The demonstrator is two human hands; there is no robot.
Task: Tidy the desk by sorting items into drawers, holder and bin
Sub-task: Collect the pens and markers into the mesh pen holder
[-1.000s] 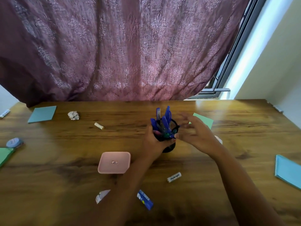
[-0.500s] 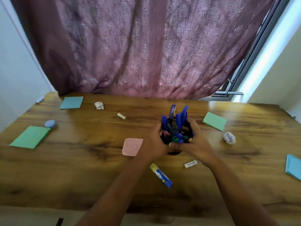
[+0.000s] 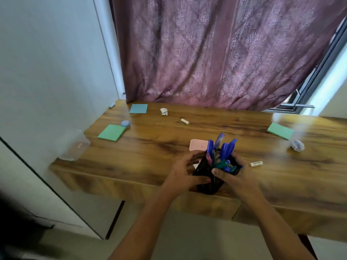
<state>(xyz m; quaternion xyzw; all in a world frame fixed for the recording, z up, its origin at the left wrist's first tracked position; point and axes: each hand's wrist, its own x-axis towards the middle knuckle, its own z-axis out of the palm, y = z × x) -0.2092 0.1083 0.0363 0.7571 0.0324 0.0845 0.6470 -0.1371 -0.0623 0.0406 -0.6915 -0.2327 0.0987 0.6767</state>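
A black mesh pen holder (image 3: pixel 209 182) full of blue pens (image 3: pixel 223 148) is lifted above the front edge of the wooden desk (image 3: pixel 150 147). My left hand (image 3: pixel 185 172) grips its left side and my right hand (image 3: pixel 234 175) grips its right side. Loose on the desk lie a pink case (image 3: pixel 197 144), a white eraser (image 3: pixel 256 163), a small cream stick (image 3: pixel 185 121), two crumpled paper balls (image 3: pixel 164 111) (image 3: pixel 297 145), green sticky pads (image 3: pixel 112 132) (image 3: pixel 280 130), a blue pad (image 3: pixel 138 108) and a blue round tape (image 3: pixel 125 123).
A clear plastic bin (image 3: pixel 73 145) stands by the desk's left end, against the white wall. A maroon curtain (image 3: pixel 216 53) hangs behind the desk, with a window frame (image 3: pixel 300 102) at the right. Drawer fronts (image 3: pixel 281 220) run under the desk edge.
The holder has come off the desk and toward me, tilted, with both hands around it. The view has swung left and back, showing the wall, the clear bin and the drawer fronts.
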